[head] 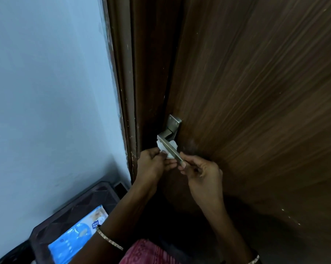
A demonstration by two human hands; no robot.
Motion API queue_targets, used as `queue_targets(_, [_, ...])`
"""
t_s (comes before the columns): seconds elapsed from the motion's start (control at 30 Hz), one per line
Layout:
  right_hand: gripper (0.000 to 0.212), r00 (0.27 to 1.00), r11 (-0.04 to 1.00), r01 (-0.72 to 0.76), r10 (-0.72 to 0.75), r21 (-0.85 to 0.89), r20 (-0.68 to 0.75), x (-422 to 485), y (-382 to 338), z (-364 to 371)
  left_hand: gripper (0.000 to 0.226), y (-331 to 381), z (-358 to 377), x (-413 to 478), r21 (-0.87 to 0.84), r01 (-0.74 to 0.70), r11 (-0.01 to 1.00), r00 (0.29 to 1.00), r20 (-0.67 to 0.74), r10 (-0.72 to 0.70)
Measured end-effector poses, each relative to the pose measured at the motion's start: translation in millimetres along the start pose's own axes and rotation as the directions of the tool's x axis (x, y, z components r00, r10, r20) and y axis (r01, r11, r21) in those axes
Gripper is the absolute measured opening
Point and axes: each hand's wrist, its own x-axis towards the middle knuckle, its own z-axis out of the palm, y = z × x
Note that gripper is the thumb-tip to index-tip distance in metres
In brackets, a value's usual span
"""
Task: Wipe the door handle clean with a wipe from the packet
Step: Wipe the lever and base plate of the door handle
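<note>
The door handle (170, 149) is a rigid metal lever fixed to a backplate (174, 122) at the latch edge of the door (256, 92). We judge it hard, smooth and free to pivot, so it will swing down under load unless it is steadied.

The wipe (161, 147) sits bunched against the lever near its pivot end, showing white on both sides of the bar. We treat it as light, limp and probably damp. It has no stiffness of its own, so the fingers must back it and fold it around the bar rather than push it flat.

The left hand (151, 164) grips the wipe from below, fingers curled on it. The right hand (202, 174) pinches the lever's free end between thumb and fingertips, which is a sound place to brace.

The packet (77, 233) lies low at left on a dark plastic stand (96, 195) beside the wall (46, 92), well apart from the handle.
</note>
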Motion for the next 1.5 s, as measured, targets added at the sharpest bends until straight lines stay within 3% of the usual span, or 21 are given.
queue_targets(0.3, [0.022, 1.000, 1.000, 0.012, -0.012, -0.025, -0.021, -1, 3, -3, 0.028, -13, 4, -20, 0.122, 0.020, 0.992, 0.986, 0.161, -0.039])
queue_targets(0.37, [0.020, 0.994, 0.990, -0.095, 0.089, 0.102, 0.057, -1, 2, 1, 0.026, -15, 2, -22, 0.162, -0.013, 0.987, 0.974, 0.223, -0.024])
queue_targets(0.47, [0.021, 0.946, 0.857, -0.312, 0.239, 0.410, 0.220, 1, 0, 1, 0.020, -17, -3, -23, 0.198, -0.025, 0.980, 0.949, 0.314, -0.040])
queue_targets(0.57, [0.023, 0.932, 0.759, -0.363, 0.292, 0.540, 0.216, -1, 3, -4, 0.015, -15, -13, -19, 0.282, -0.039, 0.959, 0.928, 0.366, -0.070])
queue_targets(0.67, [0.022, 0.969, 0.902, -0.208, 0.242, 0.379, -0.042, -13, 6, -8, 0.014, -6, -25, -11, 0.319, -0.039, 0.947, 0.953, 0.297, -0.061])
queue_targets(0.73, [0.023, 0.961, 0.993, -0.013, 0.044, 0.115, -0.273, -18, 3, -13, 0.016, 1, -33, -1, 0.275, -0.040, 0.961, 0.988, 0.154, -0.003])
queue_targets(0.8, [0.025, 0.922, 0.987, 0.145, -0.158, -0.064, -0.352, -17, -4, -14, 0.011, 6, -39, 7, 0.219, -0.068, 0.973, 0.996, 0.070, 0.054])
queue_targets(0.87, [0.035, 0.936, 0.958, 0.221, -0.262, -0.184, -0.236, -15, -12, -3, 0.016, 10, -38, 12, 0.118, -0.044, 0.992, 0.998, 0.053, 0.038])
queue_targets(0.97, [0.048, 0.967, 0.905, 0.243, -0.254, -0.349, 0.013, -15, -13, 22, 0.020, 15, -30, 16, -0.046, 0.030, 0.999, 0.999, 0.041, -0.028])
queue_targets(1.07, [0.061, 0.966, 0.843, 0.245, -0.252, -0.479, 0.051, -8, -9, 29, 0.020, 18, -30, 19, -0.135, 0.087, 0.987, 0.996, 0.038, -0.083])
queue_targets(1.2, [0.066, 0.944, 0.799, 0.327, -0.299, -0.504, 0.138, 4, -10, 25, 0.024, 18, -33, 20, -0.129, 0.116, 0.985, 0.992, 0.059, -0.109])
queue_targets(1.33, [0.049, 0.921, 0.832, 0.390, -0.343, -0.394, 0.187, 13, -14, 11, 0.023, 19, -31, 21, -0.103, 0.115, 0.988, 0.993, 0.053, -0.110])
queue_targets(1.4, [0.044, 0.918, 0.878, 0.397, -0.376, -0.267, 0.127, 19, -22, 3, 0.022, 19, -30, 19, -0.060, 0.086, 0.995, 0.996, 0.017, -0.085])
queue_targets(1.5, [0.033, 0.875, 0.869, 0.449, -0.475, -0.206, -0.096, 30, -36, -2, 0.020, 16, -28, 15, 0.163, -0.086, 0.983, 0.992, -0.072, 0.099])
